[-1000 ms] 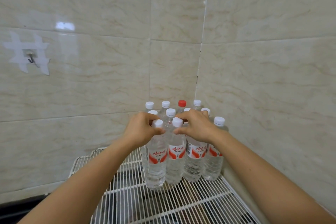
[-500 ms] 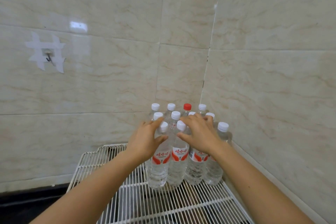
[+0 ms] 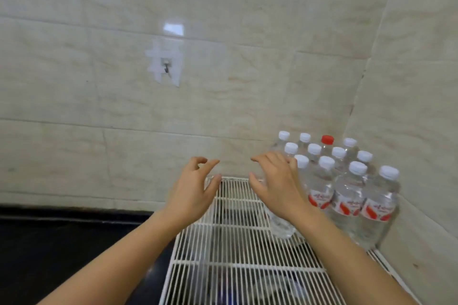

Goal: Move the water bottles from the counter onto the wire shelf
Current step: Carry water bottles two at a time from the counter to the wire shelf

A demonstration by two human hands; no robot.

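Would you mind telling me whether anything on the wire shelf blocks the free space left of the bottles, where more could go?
Nothing visible does. The wire shelf is bare left of the bottle cluster; only the open left hand and right hand hover above it.

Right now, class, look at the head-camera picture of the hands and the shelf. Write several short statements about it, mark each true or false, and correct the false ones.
1. Both hands hold a bottle. False: the left hand and right hand are open and empty.
2. One bottle has a red cap. True.
3. The water bottles lie on their sides. False: they stand upright.
4. The bottles stand in the right corner of the wire shelf. True.
5. A hook is on the wall. True.
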